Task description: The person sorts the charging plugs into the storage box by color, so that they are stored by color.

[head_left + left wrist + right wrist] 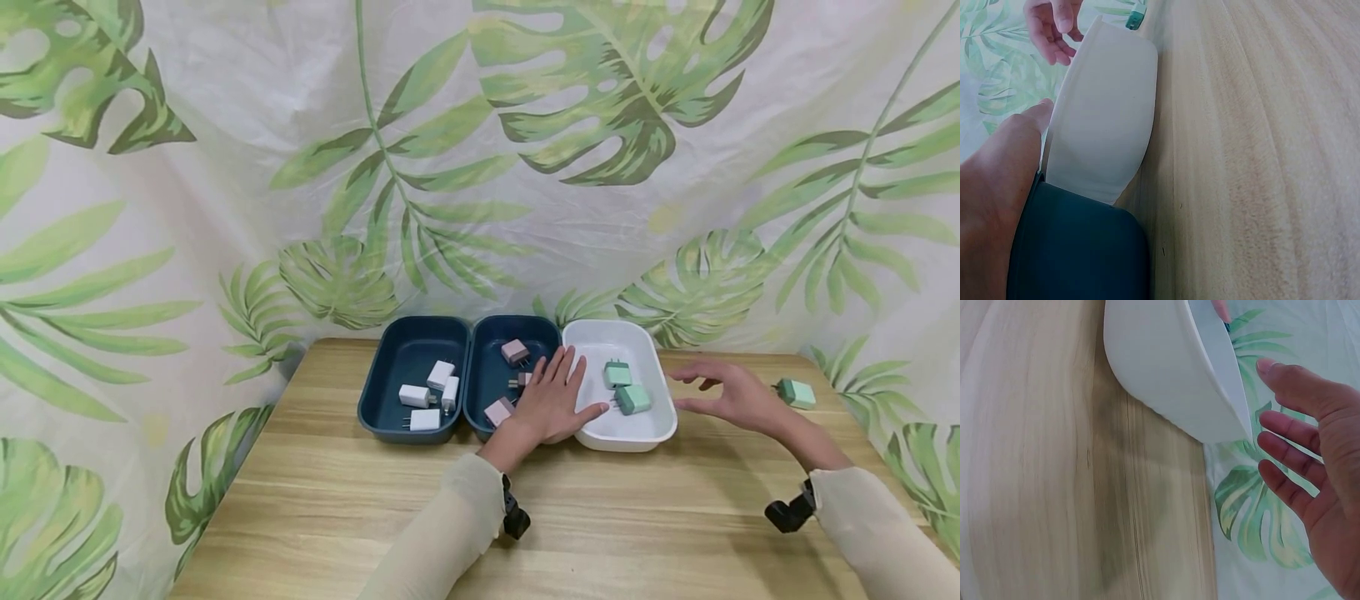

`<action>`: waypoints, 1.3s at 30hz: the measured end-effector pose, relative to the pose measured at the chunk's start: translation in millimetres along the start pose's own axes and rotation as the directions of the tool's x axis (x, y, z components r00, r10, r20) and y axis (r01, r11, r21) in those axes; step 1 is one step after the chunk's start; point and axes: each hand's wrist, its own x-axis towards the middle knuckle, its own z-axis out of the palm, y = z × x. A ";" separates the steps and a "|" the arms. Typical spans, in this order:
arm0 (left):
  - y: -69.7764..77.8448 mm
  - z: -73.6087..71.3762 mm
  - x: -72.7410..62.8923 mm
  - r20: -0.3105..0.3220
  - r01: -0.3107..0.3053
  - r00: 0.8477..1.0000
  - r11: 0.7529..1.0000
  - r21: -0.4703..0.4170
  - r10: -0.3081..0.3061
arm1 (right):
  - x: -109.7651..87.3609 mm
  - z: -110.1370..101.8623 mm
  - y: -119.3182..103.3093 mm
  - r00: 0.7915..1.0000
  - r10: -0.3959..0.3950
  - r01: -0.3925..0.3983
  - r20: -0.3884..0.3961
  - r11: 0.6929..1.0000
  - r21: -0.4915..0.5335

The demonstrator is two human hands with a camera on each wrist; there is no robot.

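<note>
My left hand (551, 400) is spread with straight fingers over the right part of the middle dark blue bin (491, 319), its thumb reaching over the white bin (607, 442). Partly covered by this hand are pink plug chargers in the middle bin, among them one pink charger (515, 352) near the back. Just right of the white bin's rim, my right hand (727, 396) hovers with loosely bent fingers and holds nothing. Inside the white bin lie two green plug chargers, a front green charger (633, 399) and a rear green charger (617, 373).
To the left, another dark blue bin (370, 400) contains several white chargers (425, 419). A single green charger (797, 393) lies on the wooden table (600, 533), behind the right wrist. A leaf-patterned cloth (450, 208) hangs along the table's back edge.
</note>
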 end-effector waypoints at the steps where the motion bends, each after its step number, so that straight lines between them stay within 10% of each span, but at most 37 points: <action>1: 0.1 0.2 0.0 0.001 0.000 1.000 1.000 -0.001 0.000 | -1.9 -0.8 0.4 1.000 0.003 -0.003 -0.001 1.000 -0.006; 39: -1.3 3.4 2.5 0.007 -0.001 1.000 1.000 -0.006 0.001 | -82.7 -42.5 30.2 0.995 0.050 -0.053 0.090 0.998 0.034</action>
